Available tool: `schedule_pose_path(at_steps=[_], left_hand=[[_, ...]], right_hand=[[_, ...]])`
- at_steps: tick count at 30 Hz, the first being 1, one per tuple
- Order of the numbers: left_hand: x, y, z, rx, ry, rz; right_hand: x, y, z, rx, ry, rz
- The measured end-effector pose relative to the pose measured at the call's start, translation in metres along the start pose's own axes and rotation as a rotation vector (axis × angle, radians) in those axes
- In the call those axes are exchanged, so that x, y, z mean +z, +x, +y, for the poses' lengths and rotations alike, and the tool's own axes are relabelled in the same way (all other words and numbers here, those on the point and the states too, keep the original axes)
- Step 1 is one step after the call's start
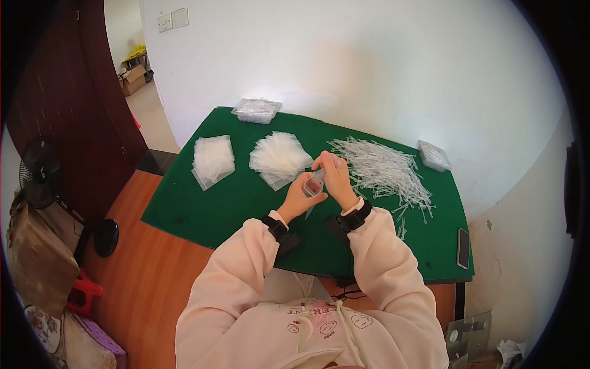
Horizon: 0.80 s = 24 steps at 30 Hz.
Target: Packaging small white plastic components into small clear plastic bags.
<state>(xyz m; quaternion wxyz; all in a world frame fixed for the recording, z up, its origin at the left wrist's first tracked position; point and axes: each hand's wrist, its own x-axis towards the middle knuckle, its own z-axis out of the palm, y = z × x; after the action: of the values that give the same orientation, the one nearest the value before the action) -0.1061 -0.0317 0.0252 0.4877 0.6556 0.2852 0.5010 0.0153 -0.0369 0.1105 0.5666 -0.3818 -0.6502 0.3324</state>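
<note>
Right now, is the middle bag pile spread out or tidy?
Spread out: the middle bag pile fans open, corners poking past each other.

One wide fisheye view, head-worn, looks down from close above the near side of the flat, green-topped table [184,206].

With twelve o'clock at the top of the view, a pair of white wall switches [173,19] sits at eleven on the pale wall [430,61]. At ten, a dark reddish-brown door [67,92] stands beside an opening, through which a cardboard box [132,81] shows, something yellow just above it. A black fan [40,172] is at nine. At eight, a red plastic stool [85,292] stands on the wood-look floor [166,237]. At four, a phone [463,249] lies near the green tabletop's [439,221] edge, flat metal plates [470,335] beyond it.
</note>
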Motion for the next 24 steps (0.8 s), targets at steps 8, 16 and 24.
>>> schedule_pose_path(at_steps=[8,16,24], left_hand=[[0.009,0.001,0.012,0.169,-0.150,0.067],[0.002,0.004,-0.016,0.106,-0.091,-0.003],[0.006,0.001,-0.015,0.035,0.156,0.208]], right_hand=[[-0.005,0.000,0.008,-0.022,-0.282,-0.143],[-0.021,-0.010,0.013,0.056,0.057,-0.071],[-0.016,-0.068,0.043,0.195,0.072,-0.091]])
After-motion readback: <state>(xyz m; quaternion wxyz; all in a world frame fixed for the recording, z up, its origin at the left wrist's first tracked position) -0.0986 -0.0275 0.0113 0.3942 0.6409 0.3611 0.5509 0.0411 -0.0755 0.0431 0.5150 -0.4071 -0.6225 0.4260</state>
